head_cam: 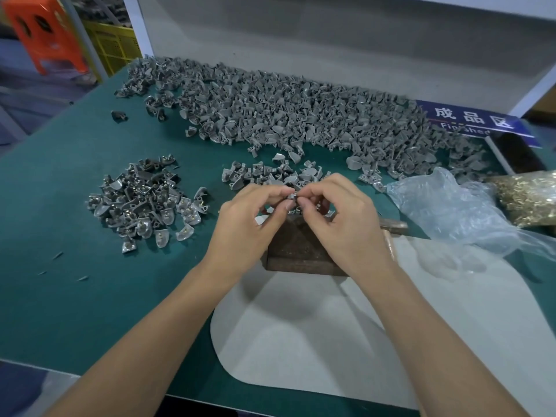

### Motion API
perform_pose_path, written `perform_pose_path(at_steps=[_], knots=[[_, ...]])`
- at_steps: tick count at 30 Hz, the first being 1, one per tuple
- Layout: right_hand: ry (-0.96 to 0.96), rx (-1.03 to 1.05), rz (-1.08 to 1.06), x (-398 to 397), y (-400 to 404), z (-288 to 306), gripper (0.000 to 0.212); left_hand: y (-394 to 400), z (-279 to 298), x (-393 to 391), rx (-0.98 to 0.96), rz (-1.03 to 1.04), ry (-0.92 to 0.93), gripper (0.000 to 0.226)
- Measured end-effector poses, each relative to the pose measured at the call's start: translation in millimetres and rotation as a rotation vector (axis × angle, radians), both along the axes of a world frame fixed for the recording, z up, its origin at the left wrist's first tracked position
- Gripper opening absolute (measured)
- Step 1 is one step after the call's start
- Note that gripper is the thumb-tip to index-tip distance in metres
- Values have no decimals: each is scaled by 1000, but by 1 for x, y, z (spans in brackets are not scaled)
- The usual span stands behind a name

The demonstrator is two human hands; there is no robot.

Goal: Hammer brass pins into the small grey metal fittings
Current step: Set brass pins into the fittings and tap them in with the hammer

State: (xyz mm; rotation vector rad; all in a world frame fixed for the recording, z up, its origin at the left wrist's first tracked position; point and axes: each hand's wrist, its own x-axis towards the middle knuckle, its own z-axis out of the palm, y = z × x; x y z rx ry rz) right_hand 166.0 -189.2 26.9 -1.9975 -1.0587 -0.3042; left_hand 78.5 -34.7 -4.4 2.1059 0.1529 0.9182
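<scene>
typically, pin seating precedes hammering. left hand [251,218] and right hand [340,218] meet above the dark block [296,248], fingertips pinched together on one small grey fitting [292,196]; whether a pin is between them cannot be told. start the pin square in its hole, then rest the fitting flat on the block. brass pins [529,197] lie right, pinned fittings [144,200] left.

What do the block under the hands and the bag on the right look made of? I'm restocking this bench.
The block looks like dark, worn wood or rusty metal: brown, matt, rough-faced; I can't tell which. The bag looks like thin clear plastic film: see-through, crinkled and glossy.
</scene>
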Motion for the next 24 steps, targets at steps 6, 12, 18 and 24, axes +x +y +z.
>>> perform_pose_path(at_steps=[6,12,18,24], knots=[[7,-10,-2,1,1,0,5,-1,3,-2,39,28,-14,17],[62,-10,-2,0,0,1,5,-7,4,-3,4,48,-15,15],[111,-13,11,3,1,0,5,-11,5,-5,-7,62,-10,15],[103,-21,25,8,2,0,6,-4,6,-3,1,50,48,16]])
